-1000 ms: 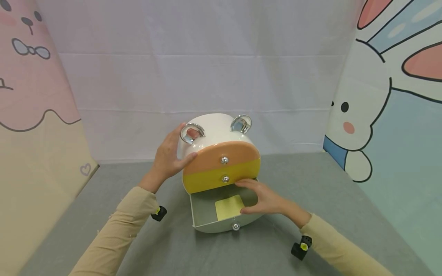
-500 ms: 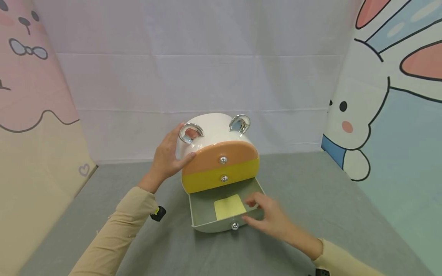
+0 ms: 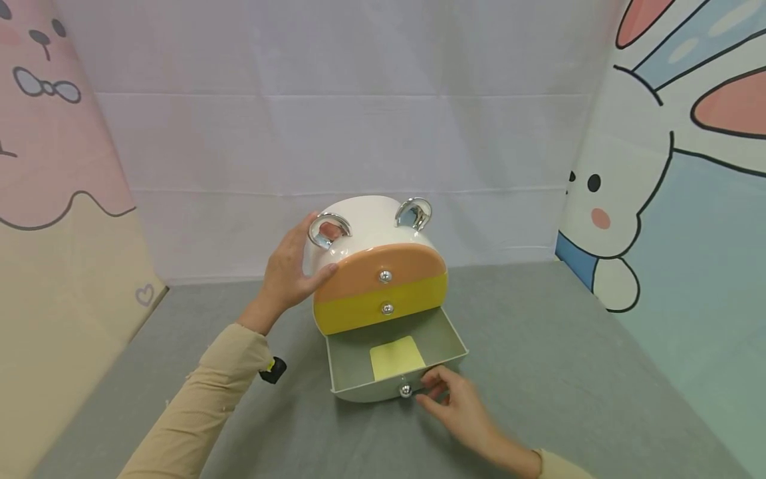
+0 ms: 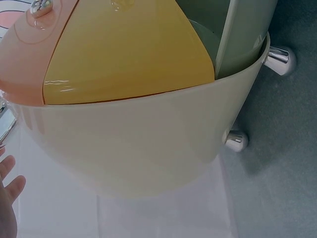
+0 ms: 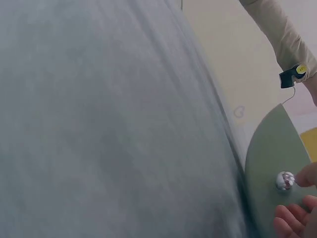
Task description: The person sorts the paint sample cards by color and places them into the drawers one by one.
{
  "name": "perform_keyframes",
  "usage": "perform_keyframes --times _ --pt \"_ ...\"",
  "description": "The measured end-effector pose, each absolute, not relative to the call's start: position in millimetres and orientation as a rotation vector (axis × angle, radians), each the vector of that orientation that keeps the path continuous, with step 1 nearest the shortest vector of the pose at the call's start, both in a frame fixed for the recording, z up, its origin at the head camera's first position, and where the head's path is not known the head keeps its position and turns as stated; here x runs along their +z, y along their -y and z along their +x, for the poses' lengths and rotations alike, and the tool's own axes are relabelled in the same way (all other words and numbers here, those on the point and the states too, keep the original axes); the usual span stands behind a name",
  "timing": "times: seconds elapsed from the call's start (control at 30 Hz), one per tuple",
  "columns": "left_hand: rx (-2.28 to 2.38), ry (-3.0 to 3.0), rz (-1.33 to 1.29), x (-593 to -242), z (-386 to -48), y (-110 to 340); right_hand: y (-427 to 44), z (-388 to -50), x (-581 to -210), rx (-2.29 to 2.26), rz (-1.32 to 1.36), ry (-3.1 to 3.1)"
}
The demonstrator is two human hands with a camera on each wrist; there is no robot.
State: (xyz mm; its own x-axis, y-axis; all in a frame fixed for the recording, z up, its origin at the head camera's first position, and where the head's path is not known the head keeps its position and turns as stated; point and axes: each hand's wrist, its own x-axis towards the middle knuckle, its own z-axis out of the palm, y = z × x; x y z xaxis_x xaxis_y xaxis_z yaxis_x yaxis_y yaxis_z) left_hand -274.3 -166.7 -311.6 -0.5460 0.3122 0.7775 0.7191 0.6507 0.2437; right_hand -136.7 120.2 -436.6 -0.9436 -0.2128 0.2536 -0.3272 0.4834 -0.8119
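A small white drawer cabinet with silver ear-shaped loops stands on the grey cloth. Its orange upper drawer and yellow middle drawer are closed. The grey-green bottom drawer is pulled out, with a yellow square, like a sticky note, lying inside. My left hand rests against the cabinet's left side, thumb at the front edge and fingers near the left loop. My right hand is at the drawer front, thumb and bent fingers just right of the silver knob, not around it.
Grey cloth covers the tabletop around the cabinet. A white curtain hangs behind. Printed cartoon panels stand at left and right. Silver feet hold the cabinet off the cloth.
My right hand has left the inside of the bottom drawer and moved down and toward me, to beside its knob. The left hand, the drawer and the yellow square stay about where they were.
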Motion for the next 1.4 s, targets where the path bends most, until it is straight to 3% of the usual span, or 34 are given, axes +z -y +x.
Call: perform_keyframes --times 0.53,1.4 --pt "-0.718 2.143 -0.795 -310 -273 167 -88 -130 -457 1.752 0.291 2.367" --pt "-0.702 2.139 -0.806 -312 -274 167 -78 -135 -461 1.753 0.21 2.322"
